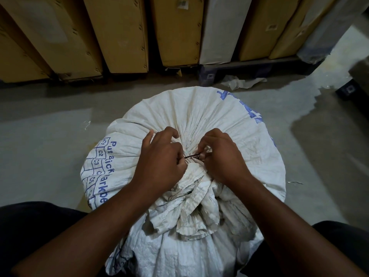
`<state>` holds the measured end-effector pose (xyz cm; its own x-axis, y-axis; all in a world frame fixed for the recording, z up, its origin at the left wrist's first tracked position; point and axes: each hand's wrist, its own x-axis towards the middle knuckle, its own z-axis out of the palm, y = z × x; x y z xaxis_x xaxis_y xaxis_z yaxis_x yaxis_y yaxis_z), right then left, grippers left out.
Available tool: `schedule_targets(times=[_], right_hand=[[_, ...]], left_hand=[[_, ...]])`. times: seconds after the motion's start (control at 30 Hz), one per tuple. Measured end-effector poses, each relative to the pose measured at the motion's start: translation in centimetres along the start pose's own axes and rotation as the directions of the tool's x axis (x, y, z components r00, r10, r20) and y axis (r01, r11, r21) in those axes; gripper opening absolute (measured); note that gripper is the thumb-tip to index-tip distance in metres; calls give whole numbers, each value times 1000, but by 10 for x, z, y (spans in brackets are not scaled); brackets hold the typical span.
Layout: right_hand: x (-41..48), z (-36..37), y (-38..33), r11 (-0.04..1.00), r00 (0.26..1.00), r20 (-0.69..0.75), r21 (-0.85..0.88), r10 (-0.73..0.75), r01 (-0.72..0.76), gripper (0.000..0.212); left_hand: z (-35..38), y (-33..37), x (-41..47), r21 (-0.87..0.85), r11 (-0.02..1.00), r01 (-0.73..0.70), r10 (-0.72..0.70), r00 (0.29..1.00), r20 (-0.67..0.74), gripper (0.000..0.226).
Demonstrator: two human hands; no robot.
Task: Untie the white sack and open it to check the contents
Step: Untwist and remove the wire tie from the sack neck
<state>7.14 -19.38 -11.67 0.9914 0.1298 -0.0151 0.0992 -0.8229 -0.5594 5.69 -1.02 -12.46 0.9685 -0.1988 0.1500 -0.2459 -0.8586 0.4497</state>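
left grip (159, 162), right grip (223, 156), forearms (95, 222): bare | clothing (36, 226): dark, plain

The white sack (199, 112) is woven cloth with a plastic-looking weave, matt, rough and heavily creased, its gathered neck grubby and frayed. The tie (191, 156) at the neck is a thin dark cord, material unclear. The boxes (119, 33) behind are brown cardboard, matt, scuffed at the lower corners; the floor (50, 120) is smooth, grey, concrete-like with a dull sheen, and the scrap (239, 81) on it is a thin, crumpled white sheet.
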Motion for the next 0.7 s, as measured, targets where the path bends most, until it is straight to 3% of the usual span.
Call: schedule_targets(times=[0.23, 0.37, 0.43, 0.57, 0.7], right_hand=[[4, -9, 2, 994, 998, -27, 99, 53, -50, 21], [8, -23, -1, 981, 986, -149, 189, 77, -48, 25], [9, -28, -8, 976, 976, -205, 215, 69, -24, 24], [8, -35, -24, 951, 958, -287, 301, 21, 69, 18], [3, -42, -43, 914, 944, -329, 374, -28, 158, 18]], left_hand=[[-8, -2, 2, -71, 995, 74, -75, 997, -9, 10], [-17, 8, 14, -264, 964, 42, -94, 978, -185, 22], [-19, 14, 21, -268, 963, -8, -56, 971, -233, 27], [-10, 25, 25, -263, 965, -15, -29, 987, -161, 24], [-12, 34, 32, -390, 920, 30, -81, 990, -114, 13]])
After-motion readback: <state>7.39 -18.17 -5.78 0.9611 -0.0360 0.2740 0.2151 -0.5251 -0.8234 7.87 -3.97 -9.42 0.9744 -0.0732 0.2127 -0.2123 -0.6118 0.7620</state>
